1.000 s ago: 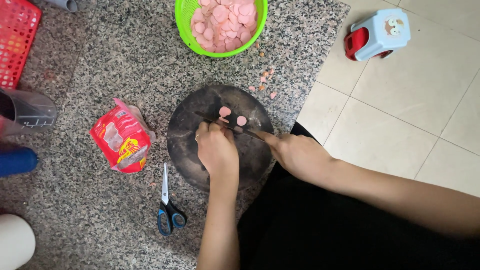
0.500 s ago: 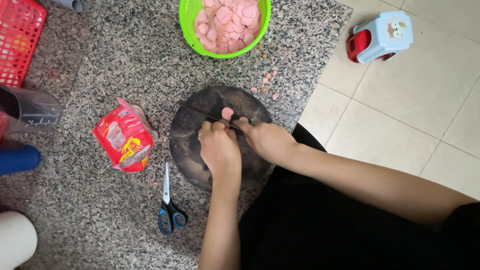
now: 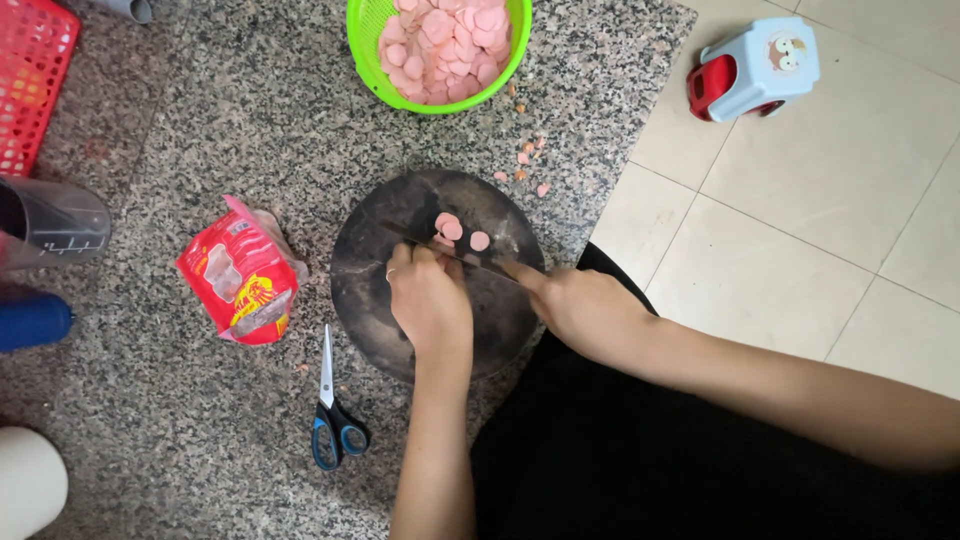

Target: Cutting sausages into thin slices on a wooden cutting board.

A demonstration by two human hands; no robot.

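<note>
A round dark cutting board (image 3: 375, 290) lies on the speckled granite floor. My left hand (image 3: 428, 298) rests on the board, fingers curled down over something I cannot see clearly. My right hand (image 3: 575, 305) grips a knife (image 3: 450, 250) whose blade runs across the board just beyond my left fingers. Three pink sausage slices (image 3: 455, 230) lie on the board past the blade. A green bowl (image 3: 365, 45) at the top holds many more pink slices.
A red snack packet (image 3: 240, 275) lies left of the board, with blue-handled scissors (image 3: 330, 410) below it. A red basket (image 3: 30, 80), a clear measuring jug (image 3: 55, 220) and a blue object (image 3: 30, 320) sit at the left. A toy stool (image 3: 755, 65) stands on the tiles.
My right hand drew back to the right with the knife after being pressed close to my left. More pink slices now lie on the board.
</note>
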